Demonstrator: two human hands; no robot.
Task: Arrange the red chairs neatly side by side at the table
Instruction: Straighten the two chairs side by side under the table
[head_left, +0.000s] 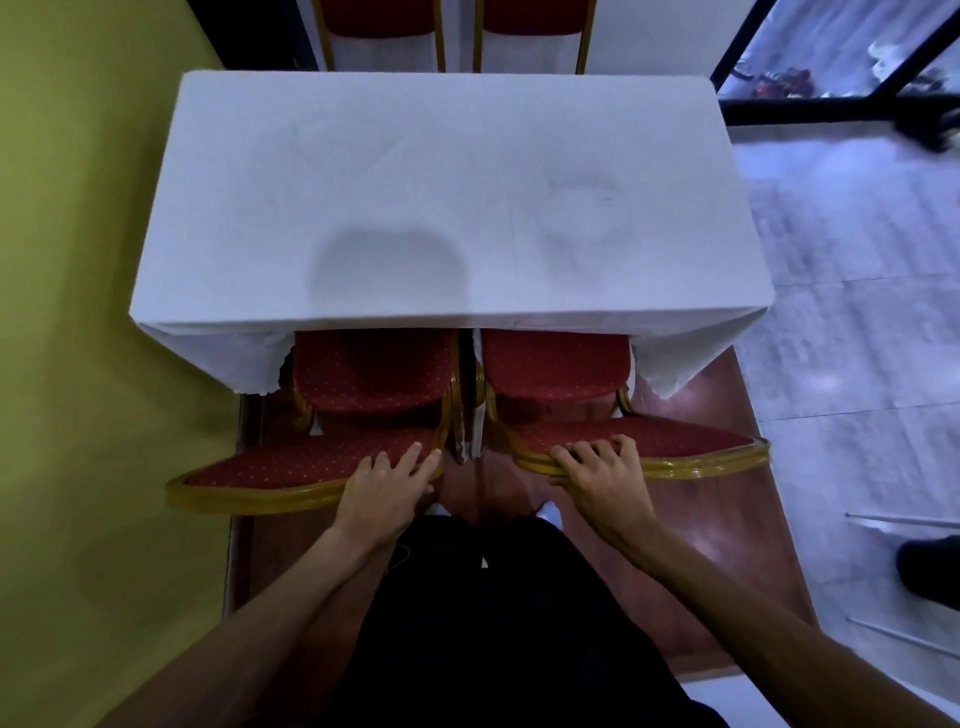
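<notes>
Lower centre: left red-fabric, gold-framed chair (291, 467) and right red-fabric, gold-framed chair (670, 441), seats under white-clothed rectangular table (415, 182), narrow gap between. Left hand (387, 480) flat, fingers spread on backrest. Right hand (597, 473) curled over top rail. Risk: uneven push skews backs; frames may snag hanging cloth.

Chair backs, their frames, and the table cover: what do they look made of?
Chair backs: red fabric upholstery, matte, dotted weave. Frames: glossy gold finish, ridged; likely painted metal, uncertain. Table cover: white cloth, creased, draping at corners.
</notes>
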